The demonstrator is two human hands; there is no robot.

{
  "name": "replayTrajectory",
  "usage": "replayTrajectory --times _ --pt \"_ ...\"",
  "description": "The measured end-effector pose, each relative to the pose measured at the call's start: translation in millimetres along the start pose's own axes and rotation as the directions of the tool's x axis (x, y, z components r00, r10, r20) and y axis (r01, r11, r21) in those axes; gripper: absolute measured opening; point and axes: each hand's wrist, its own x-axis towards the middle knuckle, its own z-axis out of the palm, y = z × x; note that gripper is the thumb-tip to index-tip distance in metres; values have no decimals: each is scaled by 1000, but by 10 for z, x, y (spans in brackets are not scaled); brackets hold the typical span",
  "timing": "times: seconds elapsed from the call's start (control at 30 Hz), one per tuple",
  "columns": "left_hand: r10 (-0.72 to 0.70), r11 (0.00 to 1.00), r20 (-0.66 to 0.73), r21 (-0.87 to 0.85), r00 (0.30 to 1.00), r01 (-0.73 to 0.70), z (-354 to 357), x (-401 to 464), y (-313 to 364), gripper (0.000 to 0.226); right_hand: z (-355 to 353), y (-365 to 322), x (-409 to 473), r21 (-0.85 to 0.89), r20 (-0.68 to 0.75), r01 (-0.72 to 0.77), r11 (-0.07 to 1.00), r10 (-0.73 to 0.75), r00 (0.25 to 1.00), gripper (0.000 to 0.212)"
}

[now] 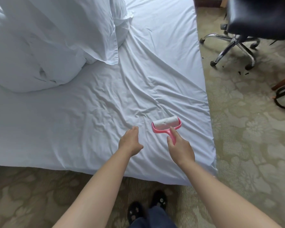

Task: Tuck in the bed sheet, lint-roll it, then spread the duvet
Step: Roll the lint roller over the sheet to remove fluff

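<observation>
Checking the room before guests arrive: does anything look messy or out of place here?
Yes. The bed sheet is heavily wrinkled around the lint roller, the duvet sits bunched in a heap at the far corner, and dark crumbs litter the carpet beneath the office chair.

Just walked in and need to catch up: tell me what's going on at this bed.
A person is lint-rolling the bed sheet. The right hand grips the handle of a pink lint roller whose roll rests on the sheet near the foot of the bed, while the left hand lies open on the fabric beside it. The sheet is wrinkled. The duvet sits bunched up at the far left, not yet spread.
</observation>
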Motion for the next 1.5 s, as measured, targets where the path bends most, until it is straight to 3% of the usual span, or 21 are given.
replayTrajectory --times 0.23,0.43,0.6,0.73,0.97,1.17,1.37,1.5 --pt "17 1000 46 -19 999 -16 -42 -369 -16 69 -63 -49 -431 17 14 17 1000 -18 1000 48" --pt "-20 1000 30 -2 999 20 1 -210 -78 55 46 -26 -254 -37 59 64 997 -62 996 48" --pt "-72 997 28 21 997 71 198 227 -115 69 220 165 309 -167 179 98 981 -68 982 48" --pt "-117 990 32 89 993 113 314 715 -152 95 359 158 730 -243 217 156 957 -104 971 47" --pt "-252 950 105 214 962 226 377 1206 -241 127 555 -213 1446 -171 223 218 961 -178 958 49" --pt "-293 942 150 216 944 258 399 1240 -210 129 537 213 908 -219 253 194 956 -137 958 52" --pt "-274 954 165 172 947 246 407 1333 -286 134 657 -318 1518 -153 202 234 960 -202 959 50" --pt "-250 959 153 172 956 223 412 1264 -310 134 603 55 1073 -185 206 211 960 -172 963 53"
